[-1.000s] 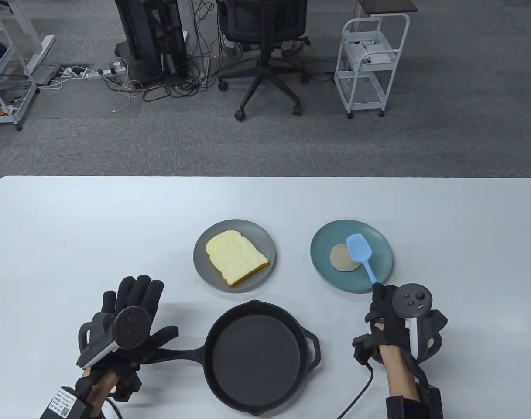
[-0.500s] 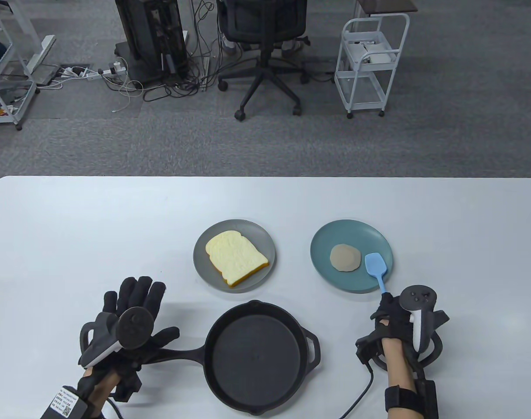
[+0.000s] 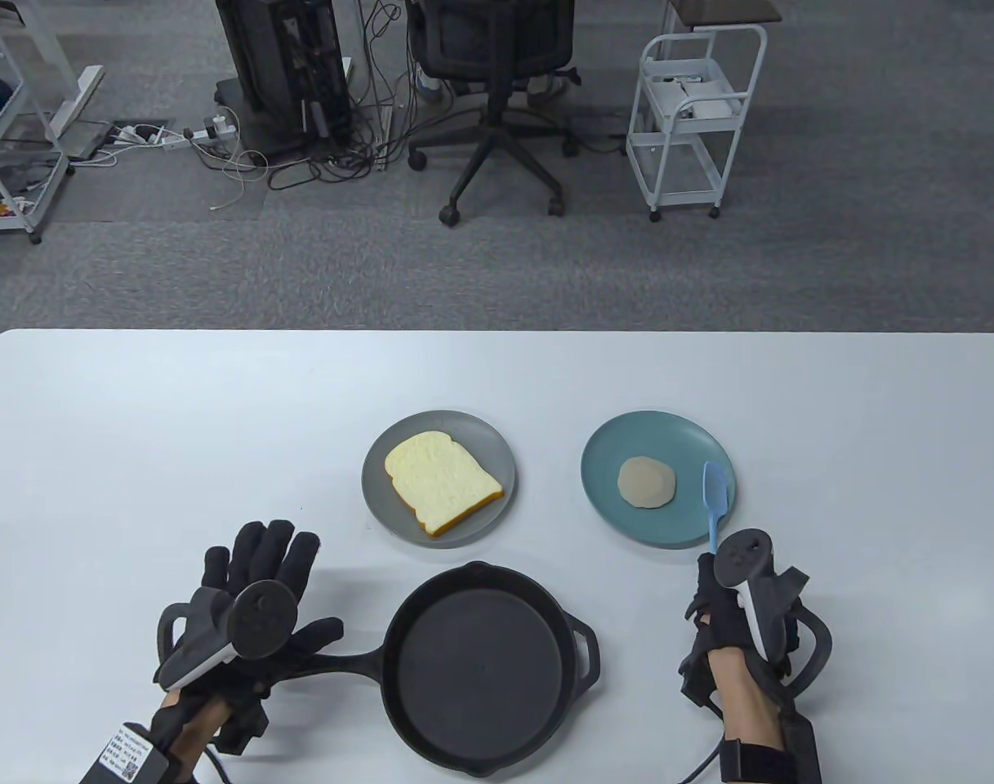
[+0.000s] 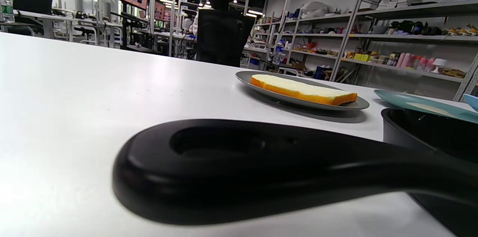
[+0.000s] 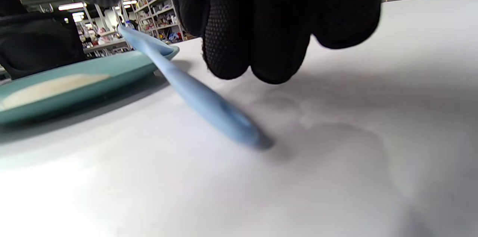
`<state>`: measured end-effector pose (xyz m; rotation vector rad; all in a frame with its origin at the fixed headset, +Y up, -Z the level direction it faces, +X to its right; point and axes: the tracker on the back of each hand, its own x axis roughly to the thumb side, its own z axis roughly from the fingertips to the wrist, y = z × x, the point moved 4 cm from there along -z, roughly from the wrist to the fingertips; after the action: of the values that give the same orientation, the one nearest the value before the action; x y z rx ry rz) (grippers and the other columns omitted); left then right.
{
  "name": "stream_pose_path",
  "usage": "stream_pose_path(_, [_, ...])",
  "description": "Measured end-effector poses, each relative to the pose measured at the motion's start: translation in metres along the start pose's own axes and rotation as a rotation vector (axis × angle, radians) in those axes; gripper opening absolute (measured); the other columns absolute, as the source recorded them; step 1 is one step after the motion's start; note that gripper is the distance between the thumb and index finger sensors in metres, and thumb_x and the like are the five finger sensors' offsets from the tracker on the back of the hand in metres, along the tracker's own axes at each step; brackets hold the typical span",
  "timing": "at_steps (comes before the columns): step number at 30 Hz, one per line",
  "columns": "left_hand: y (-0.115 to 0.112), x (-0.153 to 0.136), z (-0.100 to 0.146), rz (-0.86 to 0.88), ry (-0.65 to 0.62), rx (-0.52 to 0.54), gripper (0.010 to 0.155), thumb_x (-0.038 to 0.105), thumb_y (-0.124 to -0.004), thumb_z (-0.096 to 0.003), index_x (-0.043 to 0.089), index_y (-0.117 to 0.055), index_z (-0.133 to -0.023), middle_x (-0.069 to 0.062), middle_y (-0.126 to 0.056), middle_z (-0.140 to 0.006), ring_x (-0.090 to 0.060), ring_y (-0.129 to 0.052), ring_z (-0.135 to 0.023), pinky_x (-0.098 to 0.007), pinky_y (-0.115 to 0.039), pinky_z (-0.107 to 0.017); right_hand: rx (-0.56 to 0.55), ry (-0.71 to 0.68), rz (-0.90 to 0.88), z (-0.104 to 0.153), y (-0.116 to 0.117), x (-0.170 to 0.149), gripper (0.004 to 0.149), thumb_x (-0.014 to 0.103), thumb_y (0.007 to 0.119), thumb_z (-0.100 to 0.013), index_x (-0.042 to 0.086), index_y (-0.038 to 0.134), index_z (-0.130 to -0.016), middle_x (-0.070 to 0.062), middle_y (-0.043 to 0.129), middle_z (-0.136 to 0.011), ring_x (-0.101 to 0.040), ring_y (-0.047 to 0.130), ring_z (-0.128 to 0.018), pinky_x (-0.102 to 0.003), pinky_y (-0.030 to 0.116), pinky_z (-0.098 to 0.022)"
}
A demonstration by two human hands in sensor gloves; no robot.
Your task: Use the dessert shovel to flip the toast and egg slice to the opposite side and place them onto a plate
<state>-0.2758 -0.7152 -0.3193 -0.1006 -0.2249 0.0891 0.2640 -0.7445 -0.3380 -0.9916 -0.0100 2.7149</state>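
Note:
The toast [image 3: 442, 483] lies on a grey plate [image 3: 497, 445]; it also shows in the left wrist view as toast [image 4: 298, 89]. The pale egg slice [image 3: 646, 482] lies on a teal plate [image 3: 619, 441]. My right hand [image 3: 713, 584] grips the handle of the blue dessert shovel [image 3: 715, 494]. Its head is turned on edge over the teal plate's right rim, apart from the egg slice. In the right wrist view the shovel [image 5: 194, 95] slopes down and its handle end touches the table below my curled fingers [image 5: 261, 24]. My left hand [image 3: 260, 563] has straight fingers beside the pan handle [image 3: 345, 653].
An empty black cast-iron pan [image 3: 480, 661] sits near the front edge between my hands, its long handle [image 4: 239, 170] pointing left. Both plates stand just behind it. Beyond the far table edge are an office chair [image 3: 497, 90] and a white cart [image 3: 693, 122].
My right hand drew the shovel off the egg slice to the teal plate's right rim and rolled it onto its edge. My left hand crept slightly right.

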Motion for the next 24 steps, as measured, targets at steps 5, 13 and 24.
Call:
stream_pose_path(5, [-0.001,0.001,0.000,-0.009,-0.002,-0.008,0.101,0.076,-0.056,-0.0296,0.029,-0.018,-0.111,-0.010,-0.015,-0.123,-0.045,-0.014,-0.114,-0.068,-0.016,-0.078,-0.008,-0.001,-0.007,0.002,-0.005,-0.005,0.067,0.057,0.070,-0.046,0.016,0.071,-0.100,-0.007,0.098,-0.088,-0.033,0.098,-0.075,-0.049,0.080,-0.052])
stream_pose_path(13, [-0.002,0.003,0.000,-0.018,-0.005,-0.013,0.101,0.076,-0.056,-0.0297,0.029,-0.019,-0.111,-0.010,-0.015,-0.123,-0.045,-0.014,-0.114,-0.068,-0.016,-0.078,-0.101,-0.089,-0.035,0.020,-0.026,0.009,0.067,0.058,0.071,-0.045,0.017,0.073,-0.099,-0.008,0.096,-0.090,-0.034,0.096,-0.078,-0.050,0.079,-0.053])
stream_pose_path(24, [-0.002,0.002,0.000,-0.008,0.000,-0.013,0.101,0.076,-0.056,-0.0296,0.029,-0.018,-0.111,-0.010,-0.015,-0.123,-0.045,-0.013,-0.114,-0.068,-0.016,-0.078,-0.025,-0.423,-0.121,0.088,-0.035,0.124,0.068,0.060,0.071,-0.045,0.018,0.074,-0.099,-0.008,0.094,-0.094,-0.035,0.094,-0.082,-0.051,0.079,-0.054])
